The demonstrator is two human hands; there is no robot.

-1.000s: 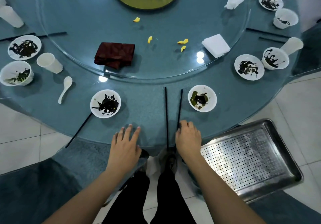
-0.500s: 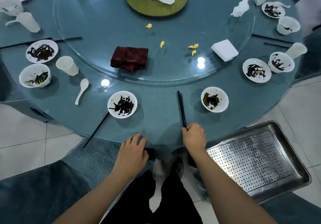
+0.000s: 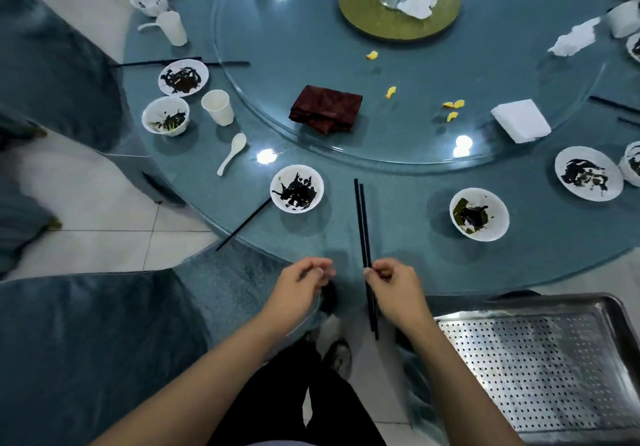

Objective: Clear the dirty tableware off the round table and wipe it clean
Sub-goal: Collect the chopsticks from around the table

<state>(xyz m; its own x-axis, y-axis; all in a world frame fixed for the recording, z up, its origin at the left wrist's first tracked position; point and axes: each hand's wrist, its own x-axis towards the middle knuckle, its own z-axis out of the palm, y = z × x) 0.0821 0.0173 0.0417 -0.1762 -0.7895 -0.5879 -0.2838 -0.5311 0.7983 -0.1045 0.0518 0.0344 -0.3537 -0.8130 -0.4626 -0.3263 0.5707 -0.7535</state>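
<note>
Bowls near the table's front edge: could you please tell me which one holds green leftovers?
The bowl just right of the chopsticks; the bowl left of them holds only black residue.

The floor (image 3: 86, 203) was laid in pale square tiles with thin dark joints. Chairs in blue-grey fabric covers stood around the round surface: one at the upper left (image 3: 52, 75), another at the lower left (image 3: 90, 352). Bright round spots of overhead light (image 3: 266, 156) glared on the glass.
</note>
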